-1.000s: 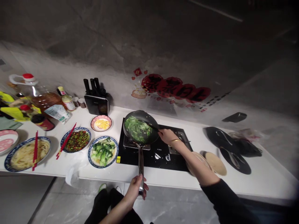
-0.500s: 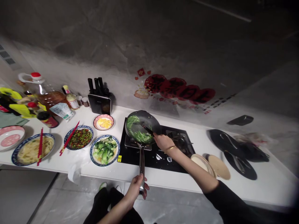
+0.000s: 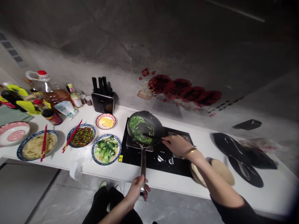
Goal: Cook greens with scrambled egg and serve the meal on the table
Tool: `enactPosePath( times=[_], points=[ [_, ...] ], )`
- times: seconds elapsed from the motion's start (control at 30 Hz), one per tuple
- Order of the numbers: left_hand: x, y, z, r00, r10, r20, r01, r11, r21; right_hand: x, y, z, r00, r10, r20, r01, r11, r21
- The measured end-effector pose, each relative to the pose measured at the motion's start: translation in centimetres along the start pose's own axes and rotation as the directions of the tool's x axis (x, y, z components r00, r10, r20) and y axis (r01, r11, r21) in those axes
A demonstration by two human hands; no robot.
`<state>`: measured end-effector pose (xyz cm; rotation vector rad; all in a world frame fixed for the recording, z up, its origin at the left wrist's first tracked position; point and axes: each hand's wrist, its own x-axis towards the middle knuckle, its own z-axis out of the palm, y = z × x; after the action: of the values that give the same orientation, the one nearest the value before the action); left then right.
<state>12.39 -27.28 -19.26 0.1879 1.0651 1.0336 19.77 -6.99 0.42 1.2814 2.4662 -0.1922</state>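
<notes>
Our right hand (image 3: 177, 144) has drawn outward from over the pan (image 3: 157, 124) to its right rim since the frame half a second ago, and the green strips (image 3: 136, 127) have spread from a rough C into a looser curve; our left hand (image 3: 136, 190) has stayed put. Stirring looks to be in progress rather than finished: the greens lie inside the pan, mostly along its left and near sides, and how cooked they are we cannot tell. Leafy vegetables (image 3: 106, 150), noodles (image 3: 37, 146), a chopped red-and-green dish (image 3: 83, 136) and some yellow food (image 3: 107, 122) already sit dished up on the counter (image 3: 161, 183) to our left, while these greens have yet to leave the pan. It stands over the left side of the black stove (image 3: 132, 159). Its long axis runs from the far side towards us, the metal handle (image 3: 143, 161) pointing almost straight at us and reaching past the counter's front edge. Our left fingers wrap round the end of that handle; our right fingers are bunched round a dark stirring tool (image 3: 158, 138), whose far end is lost against the pan.
</notes>
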Motion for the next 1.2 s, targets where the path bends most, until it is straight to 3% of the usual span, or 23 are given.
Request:
enactPosePath(
  times=[0.13, 0.27, 0.37, 0.47, 0.63, 0.73, 0.87, 0.97, 1.1, 1.2],
  points=[
    [-0.1, 0.0, 0.0, 1.000, 0.009, -0.013, -0.009, 1.000, 0.014, 4.2, -1.3, 2.0, 0.984, 0.108, -0.144, -0.105, 0.994, 0.028],
    [-0.1, 0.0, -0.2, 1.000, 0.009, -0.003, -0.009, 1.000, 0.028, 6.0, -1.9, 2.3, 0.992, 0.027, -0.123, -0.026, 1.000, 0.005],
    [0.0, -0.1, -0.3, 1.000, 0.014, -0.005, -0.014, 1.000, 0.026, 4.3, -0.6, 1.7, 0.997, 0.061, -0.053, -0.062, 0.998, -0.017],
    [0.1, -0.2, -0.2, 1.000, 0.013, 0.001, -0.013, 1.000, 0.013, 0.8, 2.2, 0.2, 0.992, 0.129, 0.009, -0.128, 0.990, -0.060],
    [-0.1, 0.3, 0.0, 0.999, -0.041, 0.006, 0.041, 0.999, -0.010, -3.6, 5.4, -1.5, 0.990, 0.049, 0.131, -0.042, 0.998, -0.052],
    [-0.1, 0.4, 0.1, 0.999, -0.048, 0.001, 0.048, 0.999, -0.008, -2.3, 4.3, 0.0, 0.992, 0.062, 0.114, -0.050, 0.993, -0.106],
    [0.0, 0.4, 0.2, 0.999, -0.041, 0.001, 0.041, 0.999, 0.008, 1.5, 1.8, 2.8, 0.986, 0.169, 0.012, -0.165, 0.971, -0.173],
    [-0.1, 0.5, 0.3, 0.999, -0.035, -0.006, 0.035, 0.999, 0.014, 1.7, 1.8, 2.9, 0.977, 0.212, 0.032, -0.205, 0.966, -0.157],
    [-0.4, 0.7, 0.5, 1.000, -0.027, -0.012, 0.027, 1.000, 0.015, -1.0, 2.5, 0.9, 0.992, 0.076, 0.104, -0.056, 0.981, -0.186],
    [-0.5, 0.8, 0.5, 1.000, -0.015, -0.012, 0.015, 1.000, 0.009, -0.5, 1.2, 0.6, 0.998, -0.037, 0.059, 0.051, 0.964, -0.260]
  ],
)
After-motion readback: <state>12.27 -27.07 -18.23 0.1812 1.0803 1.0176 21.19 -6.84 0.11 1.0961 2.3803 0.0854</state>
